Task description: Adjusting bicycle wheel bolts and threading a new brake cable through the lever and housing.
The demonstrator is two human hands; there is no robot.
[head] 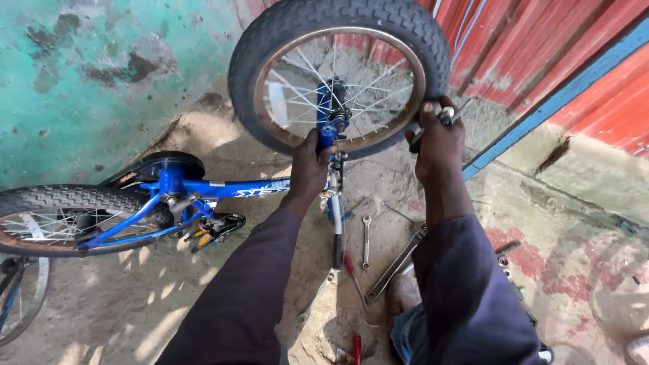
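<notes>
A small blue bicycle [223, 189] lies upside down on the dirt ground. Its front wheel [338, 74], with a black knobby tyre and steel spokes, stands up in the blue fork [326, 115]. My left hand [309, 165] grips the lower end of the fork leg just under the hub. My right hand [438, 138] is closed on a metal tool [447, 116] at the tyre's right edge. The rear wheel [61, 216] lies at the far left, with the black chain guard [162, 169] and a pedal [220, 226] beside it.
Spanners [366, 240] and a long wrench [395, 263] lie on the ground between my arms, with a red-handled screwdriver [349, 265]. A teal wall [88, 74] stands at the left and a red corrugated wall [541, 47] at the right. Another wheel [20, 297] shows at bottom left.
</notes>
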